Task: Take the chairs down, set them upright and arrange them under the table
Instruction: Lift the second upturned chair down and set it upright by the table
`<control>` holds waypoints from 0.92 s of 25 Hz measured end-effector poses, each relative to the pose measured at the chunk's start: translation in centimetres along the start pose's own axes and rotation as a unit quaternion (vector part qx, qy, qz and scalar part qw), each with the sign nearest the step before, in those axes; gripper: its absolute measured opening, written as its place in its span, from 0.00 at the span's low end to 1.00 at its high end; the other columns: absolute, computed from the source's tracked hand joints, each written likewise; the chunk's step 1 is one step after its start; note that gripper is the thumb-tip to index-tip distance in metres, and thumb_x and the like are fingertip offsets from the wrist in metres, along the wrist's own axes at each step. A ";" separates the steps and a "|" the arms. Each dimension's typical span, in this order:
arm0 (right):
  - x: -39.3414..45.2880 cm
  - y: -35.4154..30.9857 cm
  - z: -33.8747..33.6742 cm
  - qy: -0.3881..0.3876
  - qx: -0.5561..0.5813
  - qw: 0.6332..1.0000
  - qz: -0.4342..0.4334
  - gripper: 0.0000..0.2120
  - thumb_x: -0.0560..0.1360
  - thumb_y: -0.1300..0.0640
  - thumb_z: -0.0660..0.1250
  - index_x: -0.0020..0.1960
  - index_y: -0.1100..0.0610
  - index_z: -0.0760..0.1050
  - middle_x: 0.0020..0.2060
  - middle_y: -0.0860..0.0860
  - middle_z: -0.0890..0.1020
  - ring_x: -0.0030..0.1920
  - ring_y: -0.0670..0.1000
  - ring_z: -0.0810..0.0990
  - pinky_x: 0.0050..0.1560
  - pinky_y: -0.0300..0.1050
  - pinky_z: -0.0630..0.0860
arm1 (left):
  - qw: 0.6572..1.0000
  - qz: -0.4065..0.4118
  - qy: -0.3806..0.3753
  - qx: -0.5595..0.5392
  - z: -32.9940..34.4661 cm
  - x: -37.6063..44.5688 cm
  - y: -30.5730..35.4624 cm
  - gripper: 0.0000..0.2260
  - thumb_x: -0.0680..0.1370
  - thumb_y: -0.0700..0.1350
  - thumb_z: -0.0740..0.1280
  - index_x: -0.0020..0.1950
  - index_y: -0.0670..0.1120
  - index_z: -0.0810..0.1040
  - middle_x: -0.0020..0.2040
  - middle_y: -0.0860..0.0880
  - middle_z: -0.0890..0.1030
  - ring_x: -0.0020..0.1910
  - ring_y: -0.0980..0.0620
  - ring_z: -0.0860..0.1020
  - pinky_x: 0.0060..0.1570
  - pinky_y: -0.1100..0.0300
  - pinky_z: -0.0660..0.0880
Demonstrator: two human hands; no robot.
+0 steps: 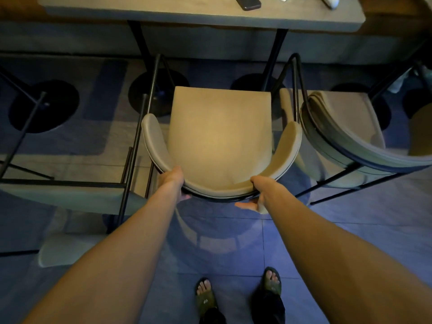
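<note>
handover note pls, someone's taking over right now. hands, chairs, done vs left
Left hand: grips the curved backrest of the middle chair, left side.
Right hand: holds the same backrest, right side, thumb under the rim.
Middle chair: upright, facing the table, seat not yet under it.
Right chair: upright beside it, also short of the table.
Left chair: still tipped over, legs up.
Left: push both upright chairs in, right the left one.
</note>
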State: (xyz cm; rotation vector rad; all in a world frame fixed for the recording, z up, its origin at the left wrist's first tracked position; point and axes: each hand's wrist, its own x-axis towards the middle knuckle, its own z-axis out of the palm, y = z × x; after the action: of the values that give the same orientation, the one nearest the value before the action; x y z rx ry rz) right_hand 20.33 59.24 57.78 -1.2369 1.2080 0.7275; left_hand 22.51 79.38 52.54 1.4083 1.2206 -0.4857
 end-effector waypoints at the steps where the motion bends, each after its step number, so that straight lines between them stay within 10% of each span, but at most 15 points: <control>1: 0.2 -0.5 0.1 0.002 -0.005 1.000 -0.003 0.06 0.84 0.57 0.55 0.56 0.58 0.69 0.45 0.54 0.77 0.58 0.59 0.79 0.55 0.62 0.79 | 1.000 0.004 0.005 -0.015 0.2 -0.2 0.6 0.22 0.77 0.48 0.63 0.69 0.44 0.65 0.62 0.42 0.77 0.57 0.38 0.78 0.25 0.48 0.78; 5: 1.5 -1.9 0.9 0.015 -0.004 1.000 -0.012 0.08 0.83 0.59 0.56 0.59 0.58 0.70 0.54 0.56 0.79 0.55 0.61 0.81 0.39 0.64 0.81 | 0.999 0.007 0.008 -0.036 0.7 -0.5 2.4 0.24 0.78 0.43 0.64 0.70 0.47 0.56 0.60 0.42 0.68 0.56 0.40 0.73 0.48 0.41 0.80; 11: 3.3 -4.5 1.6 0.029 0.032 0.999 0.012 0.15 0.79 0.59 0.60 0.65 0.60 0.72 0.56 0.58 0.82 0.54 0.64 0.82 0.40 0.75 0.77 | 1.000 0.008 -0.015 -0.021 1.6 0.8 4.7 0.25 0.80 0.42 0.62 0.74 0.45 0.57 0.68 0.41 0.68 0.65 0.38 0.71 0.53 0.39 0.78; 18: 3.2 -8.2 2.6 0.041 0.010 0.999 -0.018 0.09 0.82 0.60 0.57 0.59 0.61 0.72 0.50 0.56 0.81 0.55 0.61 0.81 0.59 0.63 0.77 | 1.000 -0.002 -0.021 -0.011 3.2 2.1 7.9 0.25 0.80 0.42 0.63 0.74 0.46 0.57 0.69 0.40 0.69 0.65 0.34 0.72 0.41 0.42 0.79; 23: 3.2 -9.3 2.1 0.043 0.004 0.999 -0.009 0.08 0.83 0.61 0.56 0.46 0.61 0.70 0.37 0.56 0.78 0.39 0.57 0.78 0.42 0.59 0.81 | 0.999 -0.026 -0.012 -0.025 4.1 2.0 8.8 0.25 0.80 0.42 0.63 0.74 0.47 0.56 0.70 0.40 0.69 0.65 0.34 0.73 0.45 0.41 0.79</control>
State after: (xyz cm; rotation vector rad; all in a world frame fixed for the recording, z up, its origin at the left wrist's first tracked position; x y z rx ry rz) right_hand 30.31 58.43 57.31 -1.2819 1.2674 0.6595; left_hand 32.23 78.15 53.87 1.3281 1.2448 -0.5039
